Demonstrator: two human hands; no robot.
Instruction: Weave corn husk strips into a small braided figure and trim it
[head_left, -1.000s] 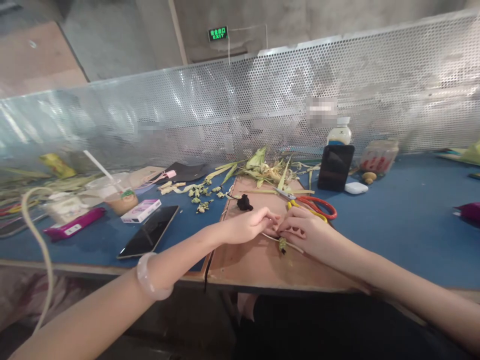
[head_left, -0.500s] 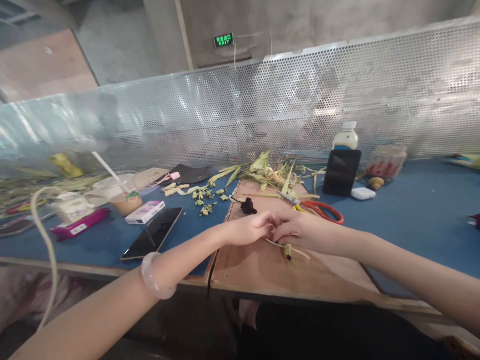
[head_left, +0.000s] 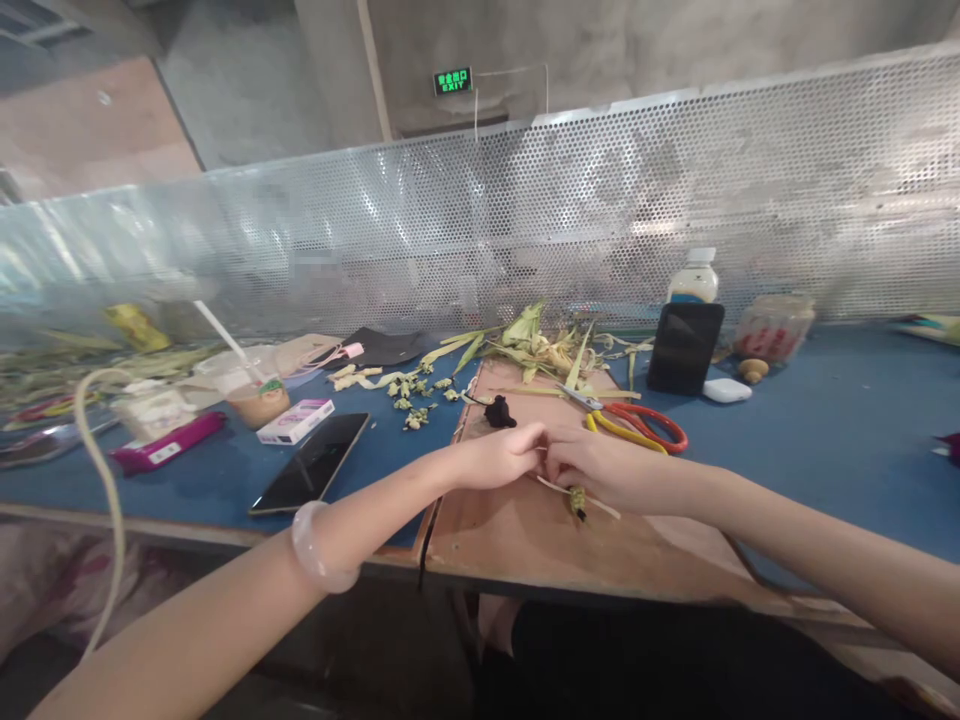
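Above the wooden board [head_left: 487, 540], my left hand [head_left: 499, 457] and my right hand [head_left: 604, 468] meet with fingertips pinched together. From under the fingers runs a thin pale strip [head_left: 551, 486], which looks like dried husk. My fingers hide most of what they pinch. Just below my right hand is a small knotted yellow-green piece [head_left: 577, 500] with a dark tip, against the strip. Scissors [head_left: 637, 425] with red and yellow handles lie beyond my right hand. A small black bundle [head_left: 499, 411] sits beyond my left hand.
A heap of husks [head_left: 536, 350] lies behind the board. Several small knotted pieces [head_left: 412, 395] are on the blue table, near a dark phone [head_left: 311, 465], a small box [head_left: 295, 422] and a drink cup [head_left: 255, 400]. A propped phone [head_left: 684, 348] and white case [head_left: 726, 390] are at right.
My right hand has turned slightly and its fingers have curled in closer to the left fingertips. More of the yellow scissor handle shows. The view has shifted slightly.
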